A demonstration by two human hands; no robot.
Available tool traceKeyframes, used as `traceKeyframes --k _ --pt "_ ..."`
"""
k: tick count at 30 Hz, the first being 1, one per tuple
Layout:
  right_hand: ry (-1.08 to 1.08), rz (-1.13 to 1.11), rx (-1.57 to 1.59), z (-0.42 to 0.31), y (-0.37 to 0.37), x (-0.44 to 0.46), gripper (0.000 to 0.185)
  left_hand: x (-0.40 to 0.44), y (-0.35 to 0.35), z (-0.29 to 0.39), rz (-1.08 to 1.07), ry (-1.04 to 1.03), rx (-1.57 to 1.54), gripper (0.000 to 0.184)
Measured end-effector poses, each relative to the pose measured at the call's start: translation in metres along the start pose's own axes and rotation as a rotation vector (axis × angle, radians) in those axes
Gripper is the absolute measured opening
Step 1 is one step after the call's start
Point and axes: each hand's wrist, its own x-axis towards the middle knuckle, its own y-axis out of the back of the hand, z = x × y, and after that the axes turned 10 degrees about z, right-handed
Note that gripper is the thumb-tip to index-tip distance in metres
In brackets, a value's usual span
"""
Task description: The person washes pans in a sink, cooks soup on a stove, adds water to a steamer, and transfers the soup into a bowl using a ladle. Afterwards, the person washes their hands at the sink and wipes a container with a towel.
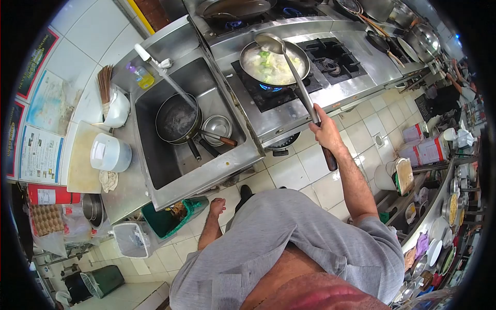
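My right hand [326, 135] is closed round the handle of a long metal ladle [300, 82]. The ladle's bowl is over the far rim of a pan [308, 61] on a lit burner. Pale, bubbling liquid with green and yellowish pieces [268, 66] fills that pan. Down at my side, near the green waste bin, hangs my left hand [218, 207], its fingers curled in and nothing visible in them.
Water runs from a tap [150, 54] into a dark wok [178, 119] in the sink [155, 170], beside a metal bowl [217, 126]. A green bin [160, 219] stands below the counter. Another pan [237, 8] sits on the back burners. Shelves of dishes [439, 227] line the right.
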Motion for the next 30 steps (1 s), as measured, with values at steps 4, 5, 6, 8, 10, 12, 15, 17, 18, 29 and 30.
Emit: traceKeyframes --k 4,5,6,8,10,12,15,17,18,29,30 --pt "0.464 0.232 -0.21 0.032 -0.018 0.03 0.059 -0.003 -0.002 0.008 0.014 -0.019 -0.02 0.03" --pt "0.448 0.234 -0.275 0.034 -0.021 0.034 0.06 -0.003 -0.003 0.009 0.018 -0.016 -0.026 0.03" --pt "0.455 0.229 -0.274 0.031 -0.024 0.037 0.06 -0.002 -0.004 0.01 0.022 -0.033 -0.045 0.03" --pt "0.356 0.218 -0.441 0.024 -0.034 0.039 0.06 -0.002 -0.007 0.008 0.032 -0.044 -0.069 0.029" --pt "0.362 0.223 -0.469 0.025 -0.044 0.045 0.06 -0.003 -0.009 0.005 0.034 -0.042 -0.101 0.031" --pt "0.365 0.226 -0.498 0.027 -0.051 0.048 0.061 -0.005 -0.011 -0.003 0.033 -0.033 -0.107 0.032" --pt "0.351 0.222 -0.527 0.027 -0.059 0.051 0.059 -0.01 -0.012 -0.018 0.037 -0.006 -0.131 0.033" --pt "0.331 0.219 -0.576 0.029 -0.062 0.052 0.059 -0.017 -0.011 -0.029 0.044 0.017 -0.15 0.033" --pt "0.333 0.218 -0.575 0.03 -0.064 0.053 0.059 -0.019 -0.011 -0.035 0.049 0.032 -0.142 0.033" --pt "0.374 0.2 -0.56 0.034 -0.062 0.036 0.063 -0.018 -0.012 -0.035 0.1 0.02 -0.142 0.032" --pt "0.37 0.201 -0.562 0.032 -0.063 0.035 0.063 -0.017 -0.013 -0.032 0.099 0.014 -0.146 0.032"
